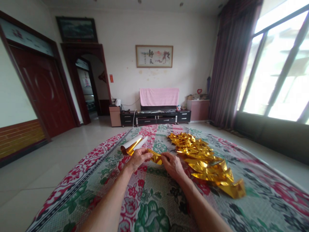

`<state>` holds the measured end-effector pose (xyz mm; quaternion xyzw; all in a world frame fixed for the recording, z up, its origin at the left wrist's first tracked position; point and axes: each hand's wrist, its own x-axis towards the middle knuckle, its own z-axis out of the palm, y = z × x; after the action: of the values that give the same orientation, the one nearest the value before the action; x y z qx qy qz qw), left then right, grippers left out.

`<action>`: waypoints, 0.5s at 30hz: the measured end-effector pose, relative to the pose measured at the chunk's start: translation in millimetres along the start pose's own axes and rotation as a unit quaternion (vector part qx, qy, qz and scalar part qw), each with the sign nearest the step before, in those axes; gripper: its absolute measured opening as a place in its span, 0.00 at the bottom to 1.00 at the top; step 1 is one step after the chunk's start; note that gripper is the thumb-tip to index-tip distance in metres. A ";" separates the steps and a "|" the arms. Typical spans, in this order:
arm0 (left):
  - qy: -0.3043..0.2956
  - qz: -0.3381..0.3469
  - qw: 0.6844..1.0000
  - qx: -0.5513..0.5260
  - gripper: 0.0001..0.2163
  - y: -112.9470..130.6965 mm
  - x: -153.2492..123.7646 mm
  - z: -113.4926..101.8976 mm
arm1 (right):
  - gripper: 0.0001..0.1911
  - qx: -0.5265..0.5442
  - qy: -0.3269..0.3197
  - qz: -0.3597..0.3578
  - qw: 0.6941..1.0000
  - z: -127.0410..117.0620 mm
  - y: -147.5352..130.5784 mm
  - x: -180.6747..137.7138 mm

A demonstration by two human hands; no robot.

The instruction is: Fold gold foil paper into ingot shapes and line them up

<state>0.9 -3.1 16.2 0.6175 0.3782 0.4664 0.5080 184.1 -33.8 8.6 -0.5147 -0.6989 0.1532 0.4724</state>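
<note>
Between my two hands, just above the flowered cloth, is a small folded piece of gold foil paper [155, 157]. My left hand [139, 158] pinches its left end between thumb and fingers. The right end is gripped by my right hand [173, 163], its fingers curled and partly hidden behind the knuckles. Just beyond my left hand lie curled sheets of foil paper [132, 145], gold on one side and white on the other. Right of my right hand spreads a long pile of folded gold foil pieces [205, 161], pointed at their ends.
The floral cloth [149, 206] covers the surface under my hands. Against the far wall stands a low black TV cabinet [156, 120] with a pink cloth [159, 96] above it. Windows and a purple curtain [231, 64] are at the right, a red door [43, 87] at the left.
</note>
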 end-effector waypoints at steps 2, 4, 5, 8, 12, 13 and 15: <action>-0.002 -0.003 1.000 -0.003 0.12 1.2 -0.9 0.2 | 0.13 0.009 0.003 0.000 1.000 0.2 0.4 0.0; -0.004 -0.005 1.000 -0.002 0.12 2.2 -2.1 0.4 | 0.13 0.018 0.008 -0.001 1.000 0.9 1.7 0.3; -0.005 -0.007 1.000 -0.003 0.12 2.6 -2.6 0.5 | 0.12 0.021 0.010 -0.002 1.000 1.4 2.4 0.4; -0.010 -0.013 1.000 -0.004 0.13 3.6 -3.9 0.6 | 0.12 0.028 0.015 -0.005 0.999 2.2 3.0 0.6; -0.015 -0.012 1.000 -0.005 0.13 3.5 -3.7 0.1 | 0.12 0.024 0.016 -0.014 0.999 1.6 0.4 0.9; -0.013 -0.010 1.000 -0.006 0.13 3.0 -3.4 -0.1 | 0.12 0.023 0.017 -0.017 0.999 1.4 -0.3 1.0; -0.007 -0.008 1.000 -0.008 0.13 2.2 -2.8 -0.4 | 0.12 0.024 0.019 -0.018 0.999 1.2 -1.2 1.2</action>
<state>-0.3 -6.0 17.8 0.6134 0.3756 0.4616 0.5192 182.4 -32.9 9.4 -0.4934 -0.6954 0.1514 0.5001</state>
